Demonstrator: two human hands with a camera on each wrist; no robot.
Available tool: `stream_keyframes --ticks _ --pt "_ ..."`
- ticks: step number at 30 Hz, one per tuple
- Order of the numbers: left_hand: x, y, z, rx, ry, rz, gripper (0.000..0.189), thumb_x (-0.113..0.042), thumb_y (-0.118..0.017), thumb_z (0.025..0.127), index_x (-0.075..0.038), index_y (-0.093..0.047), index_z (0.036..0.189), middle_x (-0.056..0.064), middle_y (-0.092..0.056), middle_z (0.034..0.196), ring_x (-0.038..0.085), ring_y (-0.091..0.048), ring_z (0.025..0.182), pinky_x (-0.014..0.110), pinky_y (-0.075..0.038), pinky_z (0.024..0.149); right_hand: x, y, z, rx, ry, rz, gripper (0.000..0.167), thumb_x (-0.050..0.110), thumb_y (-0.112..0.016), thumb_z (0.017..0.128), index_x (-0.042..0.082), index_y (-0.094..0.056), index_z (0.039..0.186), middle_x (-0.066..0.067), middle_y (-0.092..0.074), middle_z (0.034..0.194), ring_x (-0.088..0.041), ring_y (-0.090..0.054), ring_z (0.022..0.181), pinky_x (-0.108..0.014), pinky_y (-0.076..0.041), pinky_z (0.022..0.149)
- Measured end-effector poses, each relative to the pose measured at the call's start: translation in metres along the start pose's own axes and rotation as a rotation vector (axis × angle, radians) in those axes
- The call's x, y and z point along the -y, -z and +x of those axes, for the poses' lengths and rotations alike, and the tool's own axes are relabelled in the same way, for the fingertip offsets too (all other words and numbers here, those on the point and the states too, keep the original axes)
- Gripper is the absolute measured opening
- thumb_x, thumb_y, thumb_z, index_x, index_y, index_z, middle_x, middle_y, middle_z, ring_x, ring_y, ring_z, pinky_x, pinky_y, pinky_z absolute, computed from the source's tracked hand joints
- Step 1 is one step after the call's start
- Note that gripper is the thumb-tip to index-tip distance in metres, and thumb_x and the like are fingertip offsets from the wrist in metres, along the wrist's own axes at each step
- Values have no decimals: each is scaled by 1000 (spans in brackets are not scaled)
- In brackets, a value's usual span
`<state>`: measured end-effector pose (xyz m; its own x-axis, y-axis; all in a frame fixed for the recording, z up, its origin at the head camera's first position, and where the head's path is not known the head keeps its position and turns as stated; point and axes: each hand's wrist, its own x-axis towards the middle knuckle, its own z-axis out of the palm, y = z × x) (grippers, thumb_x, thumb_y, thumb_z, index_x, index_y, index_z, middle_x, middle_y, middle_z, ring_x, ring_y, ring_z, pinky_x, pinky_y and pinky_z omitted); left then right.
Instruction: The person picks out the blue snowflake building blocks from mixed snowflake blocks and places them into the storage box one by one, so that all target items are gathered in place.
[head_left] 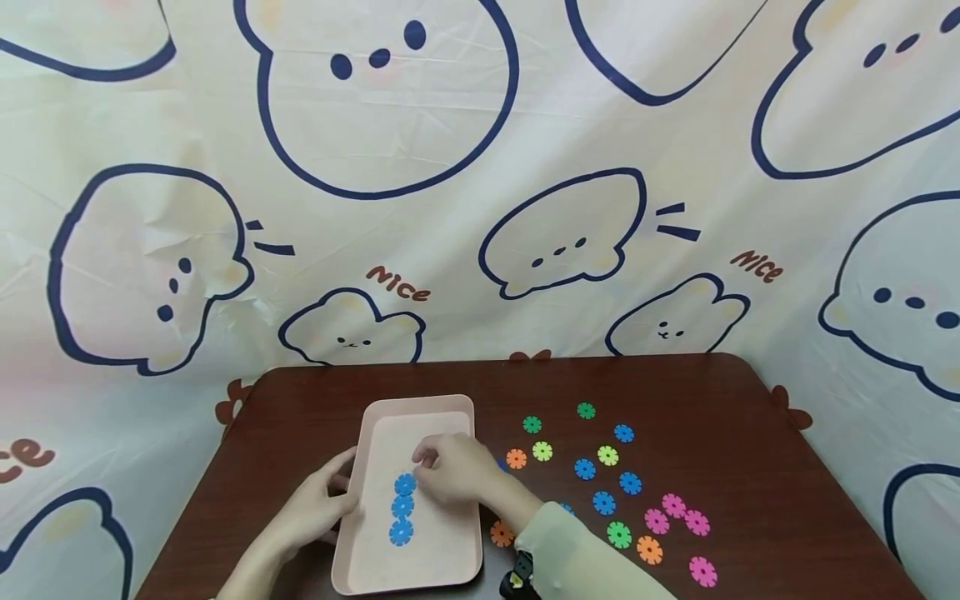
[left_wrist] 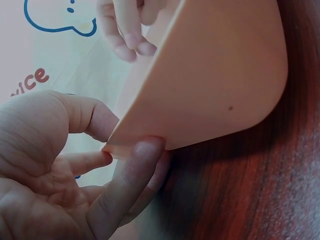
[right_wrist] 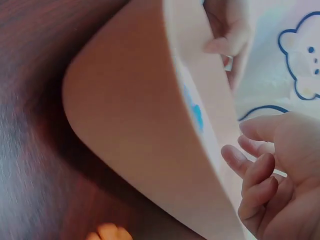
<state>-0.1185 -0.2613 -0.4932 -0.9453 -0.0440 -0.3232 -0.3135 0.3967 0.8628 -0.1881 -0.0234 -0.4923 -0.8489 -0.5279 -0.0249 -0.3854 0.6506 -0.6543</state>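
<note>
A pale pink tray (head_left: 442, 558) lies on the table, with a column of three blue flower-shaped discs (head_left: 402, 507) joined edge to edge inside it. My left hand (head_left: 315, 504) grips the tray's left rim; the left wrist view shows thumb and fingers on both sides of the wall. Over the tray, my right hand (head_left: 457, 468) hovers just right of the top blue disc, palm down. Its fingers (right_wrist: 257, 175) are loosely bent, and no disc shows between thumb and fingertips in the right wrist view. The tray wall hides most of the blue discs there.
Right of the tray, loose flower discs lie on the dark wood table (head_left: 780, 517): green (head_left: 618, 534), blue (head_left: 603, 502), yellow (head_left: 607, 455), orange (head_left: 649, 549) and pink (head_left: 703, 572). The right forearm partly covers several. A printed cloth (head_left: 442, 242) hangs behind the table.
</note>
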Motion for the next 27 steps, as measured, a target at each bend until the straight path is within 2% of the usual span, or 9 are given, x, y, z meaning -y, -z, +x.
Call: stream_keyframes --ticks 4,11,16,19,27 --pt "-1 0 0 0 4 4 76 0 -63 90 -6 -35 160 23 -56 113 28 -69 81 50 -61 56 -8 16 -4 -38 9 41 13 28 -71 96 22 -77 106 16 -64 87 -4 -57 74 -26 -51 66" --pt "-1 1 0 1 1 2 75 0 -63 91 -6 -35 160 23 -57 113 28 -69 81 49 -61 56 -31 51 -17 -96 18 102 19 32 -70 98 21 -76 112 15 -66 94 -7 -59 82 -30 -53 70" --pt "0 0 0 0 8 -3 75 0 -63 91 -6 -35 160 23 -57 113 28 -69 81 50 -62 56 -51 76 -29 -125 4 130 21 32 -68 100 20 -75 116 13 -69 99 -12 -62 73 -32 -53 64" --pt "-1 0 -1 0 7 -5 75 1 -63 90 -6 -35 160 23 -57 112 28 -69 81 50 -62 56 -63 91 -37 -153 -25 148 18 31 -69 100 22 -75 115 11 -70 101 -15 -59 60 -35 -52 58" --pt "1 0 0 -2 6 -3 76 2 -62 89 -6 -35 160 23 -58 112 29 -70 80 50 -61 56 -103 120 -58 -252 -136 163 19 26 -73 98 19 -76 116 7 -71 101 -18 -55 62 -36 -47 56"
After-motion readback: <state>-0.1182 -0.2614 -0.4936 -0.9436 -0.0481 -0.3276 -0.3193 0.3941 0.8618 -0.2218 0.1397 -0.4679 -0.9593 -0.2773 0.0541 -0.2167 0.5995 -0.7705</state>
